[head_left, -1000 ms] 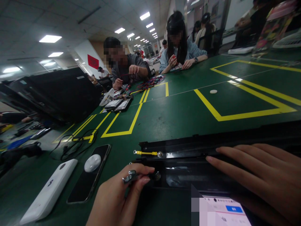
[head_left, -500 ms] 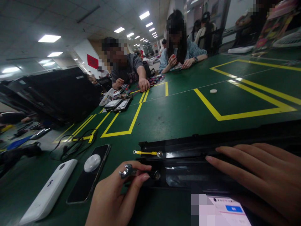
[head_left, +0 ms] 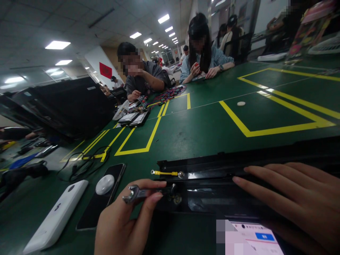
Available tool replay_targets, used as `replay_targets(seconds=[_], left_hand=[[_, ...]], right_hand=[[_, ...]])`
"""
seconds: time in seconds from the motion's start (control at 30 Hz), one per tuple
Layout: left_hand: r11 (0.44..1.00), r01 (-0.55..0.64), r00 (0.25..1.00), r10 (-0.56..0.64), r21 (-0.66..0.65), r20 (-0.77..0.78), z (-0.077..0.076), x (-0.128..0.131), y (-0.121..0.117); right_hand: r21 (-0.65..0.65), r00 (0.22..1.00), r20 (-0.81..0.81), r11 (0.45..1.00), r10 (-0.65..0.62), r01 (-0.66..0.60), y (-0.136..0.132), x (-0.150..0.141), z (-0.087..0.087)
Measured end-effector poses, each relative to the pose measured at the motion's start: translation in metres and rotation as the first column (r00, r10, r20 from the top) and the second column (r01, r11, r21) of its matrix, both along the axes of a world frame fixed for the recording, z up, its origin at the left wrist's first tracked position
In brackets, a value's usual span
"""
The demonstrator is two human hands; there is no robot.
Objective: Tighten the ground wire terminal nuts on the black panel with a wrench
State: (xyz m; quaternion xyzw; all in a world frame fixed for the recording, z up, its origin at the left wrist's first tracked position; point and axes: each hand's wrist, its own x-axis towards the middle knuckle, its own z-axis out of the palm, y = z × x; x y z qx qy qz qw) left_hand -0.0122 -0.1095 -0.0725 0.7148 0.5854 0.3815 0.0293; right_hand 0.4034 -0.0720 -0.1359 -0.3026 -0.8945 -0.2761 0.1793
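My left hand [head_left: 124, 216] pinches a metal wrench [head_left: 138, 193] between thumb and index finger. Its open-jawed end sticks out to the left, and the dark other end lies over the near part of a long black panel [head_left: 212, 194]. A round fastener [head_left: 177, 200] shows on the panel just below that end. A short yellow wire [head_left: 167, 173] with ring terminals is fixed at its right end by a screw [head_left: 181, 174]; its left end juts past the panel's edge. With fingers stretched out, my right hand [head_left: 294, 198] rests flat on the panel.
A lit phone screen [head_left: 262, 235] sits below the panel. On the left are a white power bank [head_left: 57, 216], a dark phone [head_left: 102, 198] with a round white grip, and a black cable [head_left: 82, 164]. Hard drives [head_left: 136, 118] and wires lie farther off, near two seated people.
My left hand has drawn the wrench left and slightly up, off the round fastener. My right hand stays put. A person across the table has raised a hand from the wires to the face.
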Motion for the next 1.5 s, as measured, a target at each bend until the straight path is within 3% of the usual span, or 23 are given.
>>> replay_targets(seconds=[0.57,1.1,1.3,1.5], left_hand=[[0.999,-0.001,0.982,0.010,0.049,-0.190,-0.005,0.006,-0.007],[0.999,0.031,0.981,-0.023,0.042,-0.192,-0.006,0.005,-0.007],[0.989,0.144,0.981,-0.148,-0.043,-0.128,0.004,0.005,-0.001],[0.940,0.290,0.939,-0.316,-0.181,-0.134,0.028,-0.006,0.014]], right_hand=[[-0.023,1.000,-0.011,1.000,-0.013,0.012,-0.002,0.001,-0.002],[-0.027,1.000,-0.014,0.999,0.016,-0.016,0.000,-0.003,0.004],[-0.007,1.000,-0.013,1.000,0.007,-0.007,0.000,-0.003,0.003],[-0.007,1.000,0.004,1.000,0.011,-0.011,-0.002,0.000,0.002]])
